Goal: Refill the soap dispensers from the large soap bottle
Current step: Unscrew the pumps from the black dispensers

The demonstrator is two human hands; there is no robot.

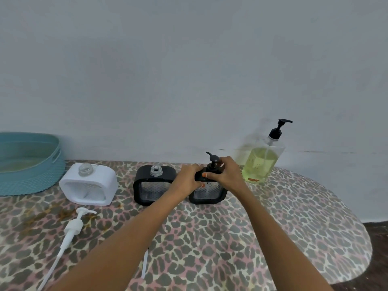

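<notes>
Left hand [190, 177] is curled round the top edge of the pumped black dispenser [207, 194], while the right hand [227, 173] closes its fingers round the collar of the black pump [213, 162]. Left of that dispenser stand an open-necked black dispenser [154, 185] and, farther left, a white dispenser [89, 185]. Just behind its right side stands the large soap bottle [260, 162], holding yellow-green soap. Well to its left and nearer the person, a white pump [72, 227] lies on the leopard-print tabletop [210, 238].
</notes>
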